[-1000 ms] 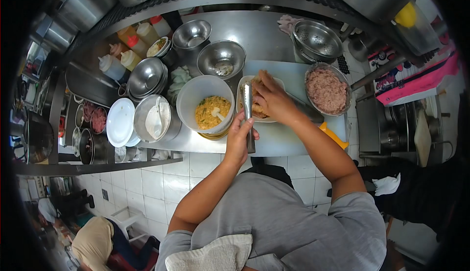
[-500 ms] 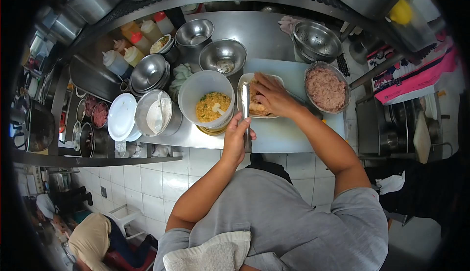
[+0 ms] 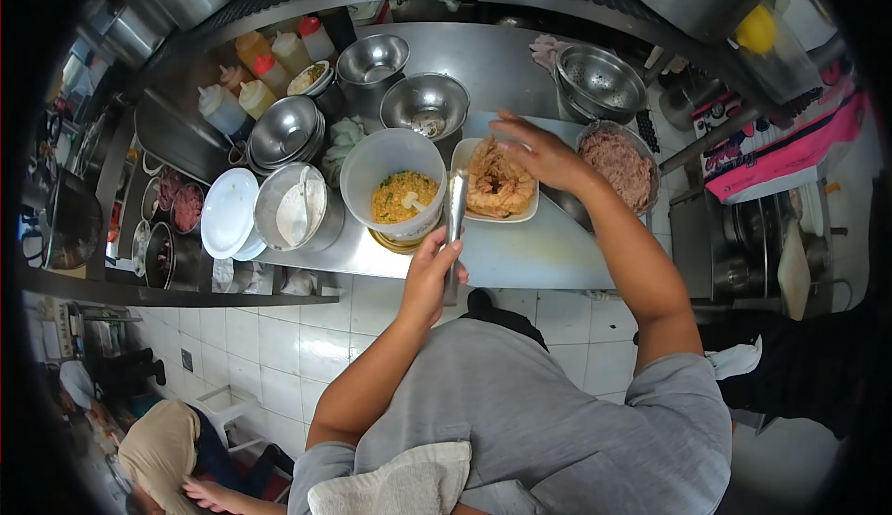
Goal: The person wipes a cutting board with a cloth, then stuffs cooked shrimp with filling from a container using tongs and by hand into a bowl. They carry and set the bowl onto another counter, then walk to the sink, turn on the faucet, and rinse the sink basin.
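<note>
My left hand [image 3: 433, 271] grips a long shiny metal utensil that looks like tongs [image 3: 455, 206], held upright at the near edge of the cutting board. Directly behind it, a white square dish [image 3: 536, 203] holds a browned, ring-shaped mass of fried food [image 3: 498, 201] with a hole in the middle. My right hand [image 3: 544, 152] hovers over the dish's right rim, fingers spread, holding nothing. To the left, a clear plastic tub [image 3: 357, 164] contains a yellow rice-like mixture [image 3: 395, 193] and a white spoon.
A bowl of minced meat [image 3: 618, 164] sits right of the white cutting board [image 3: 557, 259]. Steel bowls [image 3: 426, 101], a colander [image 3: 602, 78], a flour bowl [image 3: 299, 213] and squeeze bottles [image 3: 223, 111] surround the work. Overhead runs a shelf with pots. Another person [image 3: 160, 450] is bent over at lower left.
My right hand has lifted off the food and shifted right, uncovering the ring shape. My left hand, with the tongs, has moved slightly left and down. Another person's hand has appeared at lower left.
</note>
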Demonstrator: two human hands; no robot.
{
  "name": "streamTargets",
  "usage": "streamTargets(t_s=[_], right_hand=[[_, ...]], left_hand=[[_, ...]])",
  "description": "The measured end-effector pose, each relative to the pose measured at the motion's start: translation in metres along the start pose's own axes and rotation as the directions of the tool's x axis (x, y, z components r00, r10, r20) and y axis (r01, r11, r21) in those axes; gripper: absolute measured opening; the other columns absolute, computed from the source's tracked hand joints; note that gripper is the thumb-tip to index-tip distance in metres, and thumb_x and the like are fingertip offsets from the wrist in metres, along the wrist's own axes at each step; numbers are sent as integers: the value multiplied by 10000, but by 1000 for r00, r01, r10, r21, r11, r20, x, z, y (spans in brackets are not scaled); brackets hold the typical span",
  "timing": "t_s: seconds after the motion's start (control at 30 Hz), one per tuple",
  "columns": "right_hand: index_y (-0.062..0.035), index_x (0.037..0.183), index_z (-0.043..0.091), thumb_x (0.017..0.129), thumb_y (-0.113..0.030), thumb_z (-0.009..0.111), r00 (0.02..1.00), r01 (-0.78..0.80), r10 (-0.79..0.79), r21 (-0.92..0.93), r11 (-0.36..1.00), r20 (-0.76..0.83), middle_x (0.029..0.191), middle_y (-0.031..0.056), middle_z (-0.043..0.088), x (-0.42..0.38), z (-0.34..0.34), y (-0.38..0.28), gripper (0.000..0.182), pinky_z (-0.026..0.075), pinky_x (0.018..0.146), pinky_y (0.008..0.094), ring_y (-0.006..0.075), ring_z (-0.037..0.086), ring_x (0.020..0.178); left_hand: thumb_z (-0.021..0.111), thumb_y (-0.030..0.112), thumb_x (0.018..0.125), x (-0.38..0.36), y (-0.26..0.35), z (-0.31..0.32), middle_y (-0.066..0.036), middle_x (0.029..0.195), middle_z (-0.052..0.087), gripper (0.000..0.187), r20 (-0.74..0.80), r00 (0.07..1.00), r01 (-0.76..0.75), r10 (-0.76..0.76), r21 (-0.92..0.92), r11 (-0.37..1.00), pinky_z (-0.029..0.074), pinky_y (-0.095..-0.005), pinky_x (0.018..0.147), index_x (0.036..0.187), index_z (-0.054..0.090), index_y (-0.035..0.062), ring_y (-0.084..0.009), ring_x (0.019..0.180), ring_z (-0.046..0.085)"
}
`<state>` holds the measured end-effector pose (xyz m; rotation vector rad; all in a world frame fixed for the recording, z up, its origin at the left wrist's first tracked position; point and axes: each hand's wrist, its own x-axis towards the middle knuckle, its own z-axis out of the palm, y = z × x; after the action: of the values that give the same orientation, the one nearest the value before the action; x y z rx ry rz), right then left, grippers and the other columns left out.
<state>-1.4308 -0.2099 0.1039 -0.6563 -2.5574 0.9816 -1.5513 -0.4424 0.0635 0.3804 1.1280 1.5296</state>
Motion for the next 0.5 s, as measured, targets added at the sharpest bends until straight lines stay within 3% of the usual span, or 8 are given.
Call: streamTargets(t_s=[0.1, 0.13, 0.23, 0.27, 0.33, 0.37, 0.43, 0.5], right_hand=[[-57, 1209, 506, 902, -247, 509, 998, 45, -42, -41, 998, 53, 1317, 159, 443, 10, -27, -29, 360, 351, 988, 341, 268, 435, 1214], [-58, 1175, 530, 889, -262, 533, 990, 142, -141, -72, 987, 16, 1243, 141, 512, 16, -30, -36, 352, 401, 934, 335, 258, 501, 1137], [-70, 1169, 541, 871, -247, 559, 988, 97, -97, 7, 995, 119, 1162, 127, 562, 31, -41, -84, 347, 431, 885, 335, 248, 542, 1061], [-69, 1150, 553, 843, -229, 589, 983, 117, -111, -35, 993, 143, 1087, 121, 597, 40, -37, -92, 348, 454, 840, 339, 246, 579, 974], [-65, 1137, 561, 831, -224, 597, 954, 213, -197, -49, 976, 224, 1065, 122, 602, 60, -19, -108, 347, 462, 823, 344, 246, 587, 947], [-61, 1125, 568, 819, -218, 606, 925, 278, -246, -76, 958, 290, 1043, 123, 608, 68, -12, -117, 346, 469, 805, 348, 246, 595, 919], [-51, 1076, 600, 789, -201, 619, 901, 311, -273, -61, 949, 338, 1020, 139, 614, 88, 19, -119, 324, 481, 782, 360, 259, 610, 880], [-53, 1009, 640, 754, -142, 617, 781, 383, -187, -221, 897, 596, 965, 136, 636, 108, 50, -117, 271, 490, 762, 366, 263, 619, 858]], left_hand=[[597, 163, 842, -22, 9, -20, -33, 900, 543, 395, 15, 1000, 14, -16, 155, 988, 432, -227, 575, 1180, 466, 6, -80, 604, 504], [605, 156, 835, -29, 11, -30, -29, 894, 547, 405, 29, 999, 37, -46, 244, 969, 430, -225, 573, 1185, 466, 9, -77, 609, 503], [639, 144, 810, -50, 21, -54, -9, 856, 556, 414, 23, 998, 48, -60, 344, 938, 425, -227, 560, 1180, 488, 36, -74, 612, 499], [648, 139, 804, -57, 26, -64, -10, 854, 556, 400, 26, 997, 57, -76, 431, 901, 425, -231, 554, 1165, 504, 44, -70, 610, 497], [677, 131, 777, -74, 32, -89, -45, 897, 569, 389, -9, 996, 71, -86, 653, 754, 432, -239, 554, 1128, 535, 40, -77, 601, 500], [677, 131, 777, -80, 34, -95, -45, 897, 569, 389, -22, 998, 65, -66, 650, 757, 432, -239, 554, 1128, 535, 40, -77, 601, 500], [682, 76, 751, -95, 38, -100, -22, 933, 573, 444, -6, 995, -48, 102, 857, 514, 421, -207, 563, 1161, 515, 33, -66, 604, 482], [697, 80, 734, -104, 33, -106, -51, 930, 578, 442, -24, 983, -73, 181, 857, 511, 423, -220, 555, 1135, 525, 13, -78, 591, 487]])
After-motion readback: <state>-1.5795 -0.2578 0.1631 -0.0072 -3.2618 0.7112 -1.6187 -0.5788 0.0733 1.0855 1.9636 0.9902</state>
